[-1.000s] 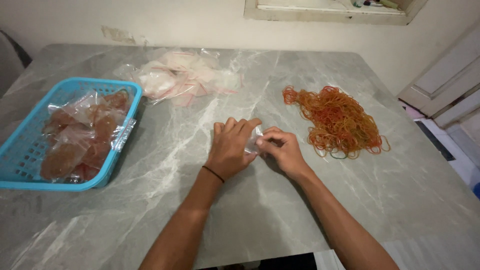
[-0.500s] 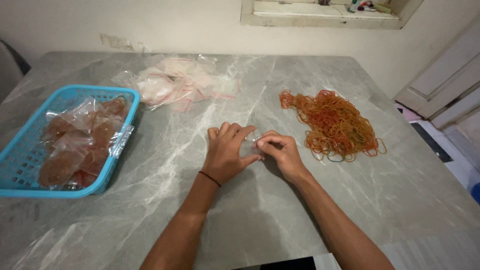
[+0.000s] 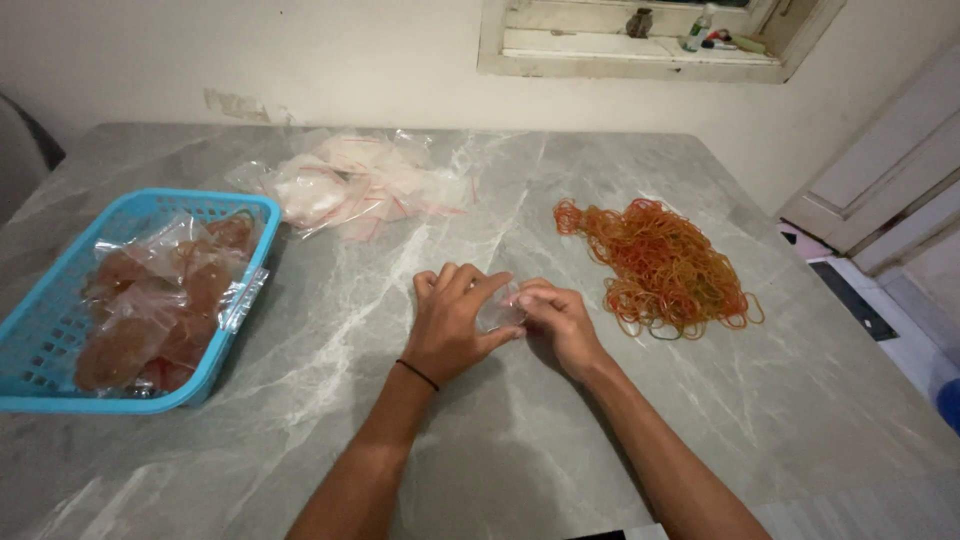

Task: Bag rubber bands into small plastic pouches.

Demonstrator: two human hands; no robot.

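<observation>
Both forearms reach forward, converging. Left hand [image 3: 452, 322] lies palm down, fingers spread, black band at wrist. Right hand [image 3: 558, 322] curled, fingertips pinched against left thumb.

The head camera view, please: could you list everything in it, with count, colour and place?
table: one, grey marble pattern, fills the view
basket: one, blue, left edge, holds clear bags of brown pieces
empty bags: a loose pile, clear with red strips, far centre-left
rubber bands: a heap, orange and red, right of the hands
small bag: one, clear, pinched between both hands
windowsill: one, pale, on the far wall
left hand: on the small bag; dark wristband
right hand: gripping the small bag
</observation>
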